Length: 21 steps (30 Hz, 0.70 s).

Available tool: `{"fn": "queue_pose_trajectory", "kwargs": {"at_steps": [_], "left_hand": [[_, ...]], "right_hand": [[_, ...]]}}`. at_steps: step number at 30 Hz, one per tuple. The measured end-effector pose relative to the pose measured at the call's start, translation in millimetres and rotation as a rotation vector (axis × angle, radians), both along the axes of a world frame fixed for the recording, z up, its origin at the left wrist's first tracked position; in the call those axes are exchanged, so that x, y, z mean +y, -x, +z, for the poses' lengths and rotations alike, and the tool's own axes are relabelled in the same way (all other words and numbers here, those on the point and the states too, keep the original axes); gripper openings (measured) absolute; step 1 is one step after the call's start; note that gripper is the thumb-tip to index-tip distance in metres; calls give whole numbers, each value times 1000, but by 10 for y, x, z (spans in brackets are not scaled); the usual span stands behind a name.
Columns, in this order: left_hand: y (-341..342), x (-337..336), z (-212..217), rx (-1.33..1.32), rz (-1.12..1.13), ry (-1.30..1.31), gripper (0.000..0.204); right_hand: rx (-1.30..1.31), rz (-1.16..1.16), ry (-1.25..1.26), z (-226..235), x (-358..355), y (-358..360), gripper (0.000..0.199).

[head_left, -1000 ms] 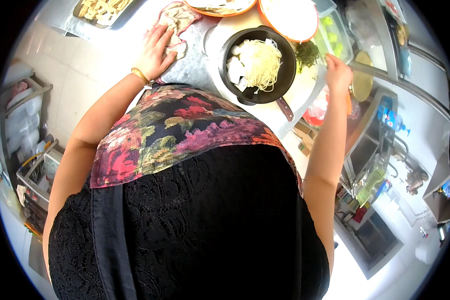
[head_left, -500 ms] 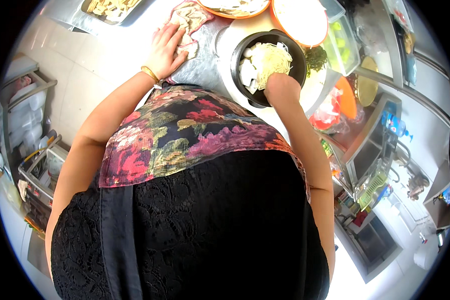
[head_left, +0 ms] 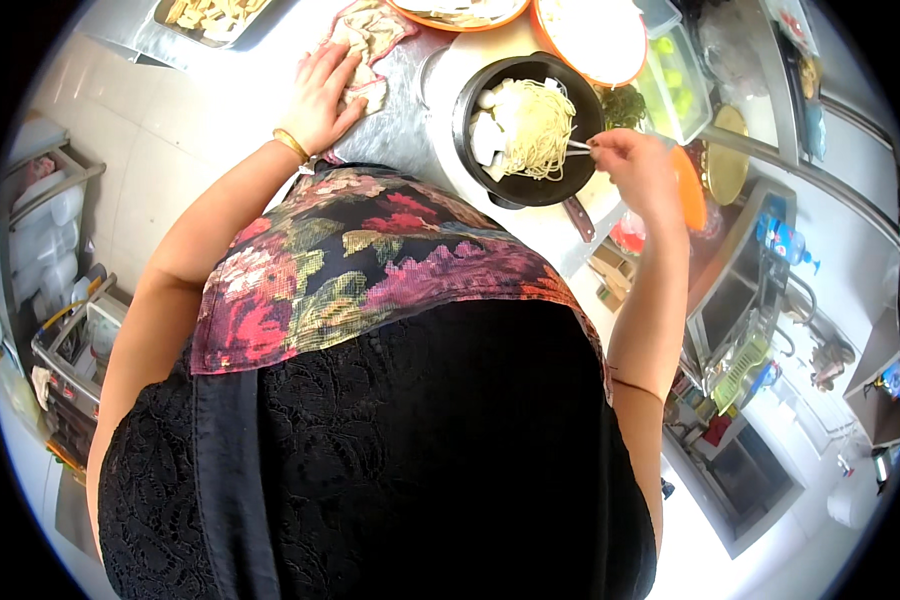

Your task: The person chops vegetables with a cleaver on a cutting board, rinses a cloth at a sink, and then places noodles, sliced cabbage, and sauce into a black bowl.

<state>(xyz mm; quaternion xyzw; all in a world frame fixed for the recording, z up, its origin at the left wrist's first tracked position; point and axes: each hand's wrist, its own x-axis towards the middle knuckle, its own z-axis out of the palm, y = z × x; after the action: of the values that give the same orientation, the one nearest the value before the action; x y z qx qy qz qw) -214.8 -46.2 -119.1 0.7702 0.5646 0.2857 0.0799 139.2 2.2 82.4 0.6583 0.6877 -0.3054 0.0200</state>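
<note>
A black frying pan [head_left: 467, 150] stands on the metal counter [head_left: 400, 120], filled with pale noodles [head_left: 540, 125] and white chunks [head_left: 488, 140]. My right hand [head_left: 635, 170] hovers at the pan's right rim, closed on a thin metal utensil [head_left: 577, 148] whose tip reaches into the noodles. My left hand [head_left: 320, 95] lies flat, fingers spread, on a patterned cloth [head_left: 370, 30] at the counter's left end. My flowered top and black apron fill the lower middle of the view.
Two orange-rimmed bowls [head_left: 595, 40] sit beyond the pan, with a clear box of green pieces [head_left: 675, 85] to the right. A tray of pale food [head_left: 210, 15] lies far left. A wire rack [head_left: 65, 350] stands on the left, shelves and a sink area on the right.
My right hand went from the greens beside the pan over the pan, then drew back to its right rim. My left hand has stayed on the cloth.
</note>
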Motion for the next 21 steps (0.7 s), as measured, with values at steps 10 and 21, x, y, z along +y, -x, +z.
{"fn": "queue_pose_trajectory", "kwargs": {"at_steps": [10,21], "left_hand": [[-3,-19,11,38,8,-14,53],[-43,-19,93,41,27,42,55]], "right_hand": [[346,320,-487,-416,20,441,17],[66,262,-214,-810,-45,684,12]]}}
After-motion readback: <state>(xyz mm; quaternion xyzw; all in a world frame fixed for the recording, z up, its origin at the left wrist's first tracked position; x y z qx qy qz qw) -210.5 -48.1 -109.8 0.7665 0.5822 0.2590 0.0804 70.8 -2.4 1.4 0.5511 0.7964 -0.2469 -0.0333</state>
